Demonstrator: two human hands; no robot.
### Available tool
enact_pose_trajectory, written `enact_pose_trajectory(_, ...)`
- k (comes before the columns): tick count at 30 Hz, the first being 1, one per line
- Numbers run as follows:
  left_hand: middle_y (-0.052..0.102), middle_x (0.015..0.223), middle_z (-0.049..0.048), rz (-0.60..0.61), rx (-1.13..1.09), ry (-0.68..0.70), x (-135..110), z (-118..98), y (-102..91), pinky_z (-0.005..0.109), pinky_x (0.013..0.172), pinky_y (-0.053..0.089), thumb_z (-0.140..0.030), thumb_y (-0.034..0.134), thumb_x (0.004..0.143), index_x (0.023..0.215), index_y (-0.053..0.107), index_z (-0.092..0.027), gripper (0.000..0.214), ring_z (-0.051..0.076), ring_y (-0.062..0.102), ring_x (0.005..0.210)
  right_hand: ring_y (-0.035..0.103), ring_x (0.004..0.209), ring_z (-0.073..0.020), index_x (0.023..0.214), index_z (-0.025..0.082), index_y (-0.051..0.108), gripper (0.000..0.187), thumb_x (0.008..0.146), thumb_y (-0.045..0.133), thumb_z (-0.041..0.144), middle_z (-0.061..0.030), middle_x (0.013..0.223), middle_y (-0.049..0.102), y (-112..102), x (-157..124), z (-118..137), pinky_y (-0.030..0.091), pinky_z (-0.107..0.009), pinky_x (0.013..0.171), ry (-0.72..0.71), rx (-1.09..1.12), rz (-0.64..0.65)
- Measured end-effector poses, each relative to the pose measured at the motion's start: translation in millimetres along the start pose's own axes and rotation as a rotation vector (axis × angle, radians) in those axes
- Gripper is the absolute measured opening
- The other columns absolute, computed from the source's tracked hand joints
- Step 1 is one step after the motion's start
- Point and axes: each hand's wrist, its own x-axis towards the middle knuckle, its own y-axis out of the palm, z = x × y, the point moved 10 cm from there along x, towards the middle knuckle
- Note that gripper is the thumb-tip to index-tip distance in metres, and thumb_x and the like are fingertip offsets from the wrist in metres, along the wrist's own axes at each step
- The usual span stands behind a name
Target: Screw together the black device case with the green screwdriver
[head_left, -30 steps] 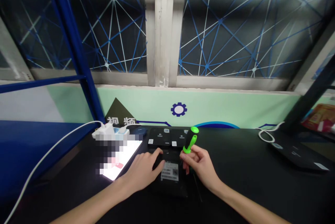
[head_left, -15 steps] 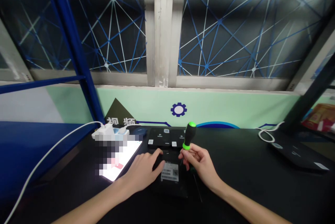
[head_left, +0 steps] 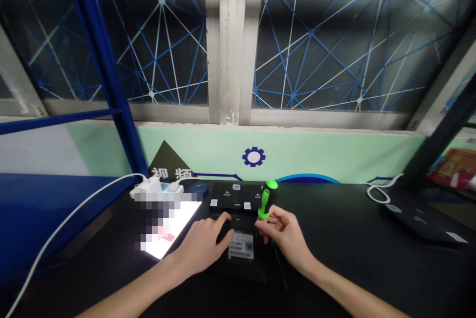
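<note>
In the middle of the table lies a flat black box [head_left: 256, 269] with a white printed label [head_left: 241, 245] facing up. My left hand [head_left: 203, 241] rests on its left side, thumb and index finger spread apart over the surface. A black and green screwdriver [head_left: 265, 204] stands nearly upright, its handle above my right hand [head_left: 282, 228], whose fingers are closed around its lower part. The tip points down at the box's upper right, but I cannot make out exactly where it meets. Beside the box, partly under my right hand, lies a thin dark metal shaft [head_left: 280, 268].
Behind sit two more black boxes [head_left: 227, 195]. A lit phone [head_left: 173, 226] lies left, near a white power strip with a plugged-in charger [head_left: 150, 186] and white cable [head_left: 55, 228]. Another black device [head_left: 420, 223] and a white cable loop [head_left: 377, 193] are at right.
The screwdriver handle has turned and lowered slightly, so a green stripe on its side now faces me. My right fingers have shifted a little; my left hand has stayed in place.
</note>
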Motion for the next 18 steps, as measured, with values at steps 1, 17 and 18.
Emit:
enact_pose_trajectory(1,0.07,0.082,0.0052,-0.003,0.0,0.001,0.0,0.3,0.0,0.033,0.068,0.045,-0.047,0.034,0.101,0.121,0.056,-0.024,0.037,0.027,0.069,0.076,0.053,0.051,-0.01,0.072,0.017,0.061,0.041,0.068,0.085,0.05,0.0006,0.062,0.062,0.4,0.0,1.0,0.048,-0.021,0.047,-0.006,-0.01,0.005)
enact_pose_trajectory(17,0.07,0.081,0.0042,-0.013,-0.015,0.006,-1.1,0.4,0.4,0.033,0.067,0.043,-0.047,0.035,0.101,0.122,0.055,-0.025,0.036,0.027,0.068,0.076,0.053,0.05,-0.0097,0.079,0.017,0.061,0.035,0.075,0.082,0.044,0.0024,0.059,0.058,-1.3,-2.4,-2.6,0.047,-0.02,0.046,-0.01,-0.029,-0.014)
enact_pose_trajectory(18,0.07,0.082,0.0045,-0.015,-0.014,0.006,-0.8,0.6,0.5,0.033,0.067,0.043,-0.047,0.035,0.101,0.122,0.055,-0.025,0.036,0.027,0.068,0.076,0.054,0.051,-0.0097,0.078,0.017,0.059,0.036,0.074,0.083,0.044,0.0022,0.059,0.059,-2.1,-1.9,-3.5,0.047,-0.02,0.046,-0.008,-0.012,-0.021)
